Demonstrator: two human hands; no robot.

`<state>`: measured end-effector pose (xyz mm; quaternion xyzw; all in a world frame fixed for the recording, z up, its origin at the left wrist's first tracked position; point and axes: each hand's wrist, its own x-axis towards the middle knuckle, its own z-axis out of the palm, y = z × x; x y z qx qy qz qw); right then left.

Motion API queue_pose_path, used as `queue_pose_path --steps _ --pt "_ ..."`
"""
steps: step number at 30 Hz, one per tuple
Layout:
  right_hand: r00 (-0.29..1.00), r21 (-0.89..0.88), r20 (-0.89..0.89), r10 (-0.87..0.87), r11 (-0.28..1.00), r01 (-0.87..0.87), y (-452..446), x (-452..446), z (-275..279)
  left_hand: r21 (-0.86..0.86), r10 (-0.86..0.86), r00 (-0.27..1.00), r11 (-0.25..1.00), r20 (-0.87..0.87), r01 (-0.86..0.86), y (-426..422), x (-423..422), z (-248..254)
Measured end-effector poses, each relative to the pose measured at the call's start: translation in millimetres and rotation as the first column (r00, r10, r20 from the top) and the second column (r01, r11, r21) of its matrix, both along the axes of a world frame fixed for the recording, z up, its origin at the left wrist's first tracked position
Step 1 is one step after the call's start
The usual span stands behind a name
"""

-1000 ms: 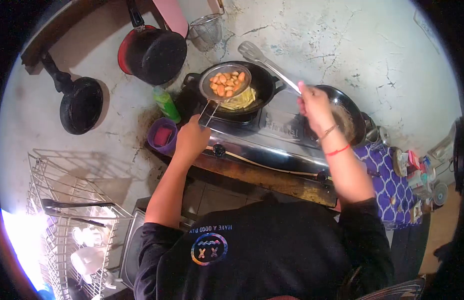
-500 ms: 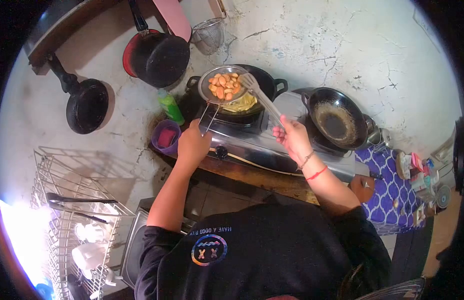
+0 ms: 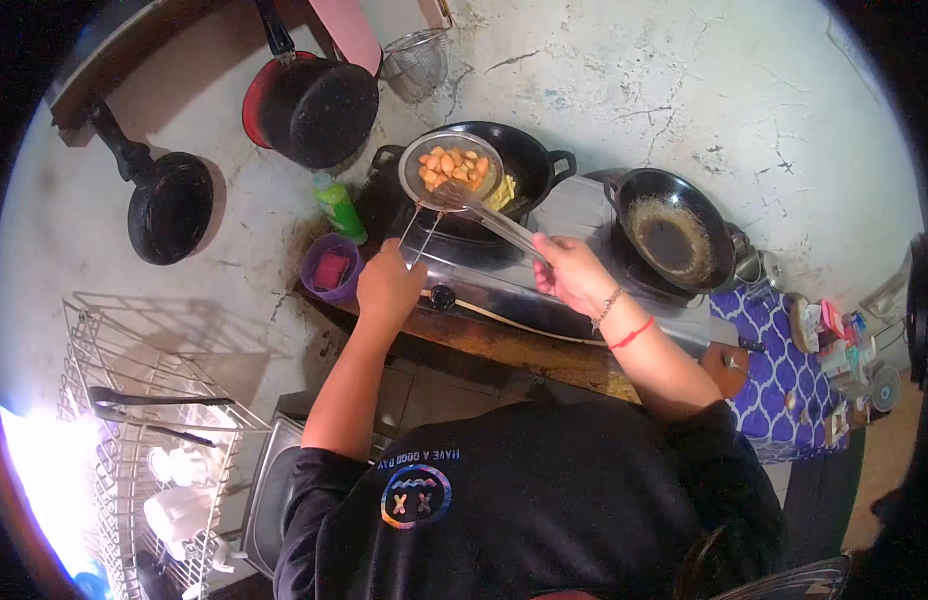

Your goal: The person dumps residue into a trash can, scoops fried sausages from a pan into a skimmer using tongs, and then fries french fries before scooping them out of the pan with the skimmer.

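My left hand (image 3: 388, 283) is closed around the wire handle of a round mesh strainer (image 3: 416, 198). In the strainer lie several orange-brown fried pieces (image 3: 462, 165), their kind unclear. Beneath it is a black two-handled wok (image 3: 532, 160) on the stove, holding yellowish strips (image 3: 503, 192) that the strainer partly hides. With closed fingers, my right hand (image 3: 572, 272) grips the handle of a slotted spatula (image 3: 499, 222). The spatula's head overlaps the strainer's near edge, just below the fried pieces; whether it touches them I cannot tell.
A second wok (image 3: 712, 235) with a stained inside sits on the stove's right burner. Left of the stove stand a green bottle (image 3: 339, 208) and a purple container (image 3: 312, 263). Pans (image 3: 334, 118) hang on the wall. A dish rack (image 3: 104, 440) is at lower left.
My right hand has moved slightly left, and the spatula's head has swung from the strainer's right rim down to its near side. The strainer stays almost in place over the wok.
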<state>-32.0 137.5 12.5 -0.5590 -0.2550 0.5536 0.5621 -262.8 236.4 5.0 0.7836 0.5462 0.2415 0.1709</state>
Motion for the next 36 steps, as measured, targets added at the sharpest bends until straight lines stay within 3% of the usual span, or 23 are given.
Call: queue_pose_path --steps 4,10,14,19,25,29,35,36 --pt "0.999 0.036 0.026 -0.046 0.998 0.045 -2 -2 1 -0.035 0.019 0.963 0.999 -0.270 -0.030 4 6 11" --pt "0.993 0.075 0.051 -0.109 0.992 0.105 -5 -6 4 -0.003 -0.011 0.955 1.000 -0.296 0.011 9 12 16" --pt "0.986 0.161 0.056 -0.157 0.976 0.146 -3 -10 9 -0.038 -0.046 0.985 0.998 -0.168 0.040 22 21 17" --pt "0.988 0.137 -0.037 -0.147 0.979 0.151 1 0 3 -0.026 -0.057 0.992 0.998 -0.109 0.054 29 24 25" --pt "0.984 0.092 -0.102 -0.143 0.984 0.152 -10 9 12 -0.038 -0.079 0.988 0.997 -0.130 0.074 44 21 24" --pt "0.964 0.171 -0.169 -0.204 0.957 0.233 -23 15 28 -0.024 -0.049 0.999 0.998 0.013 0.050 56 14 20" --pt "0.981 0.192 -0.153 -0.121 0.970 0.150 -29 21 26 -0.039 -0.063 0.997 0.997 -0.035 0.062 55 6 34" --pt "0.987 0.173 -0.085 -0.134 0.974 0.147 -29 23 24 -0.041 -0.065 0.997 0.997 -0.034 0.064 54 7 33"
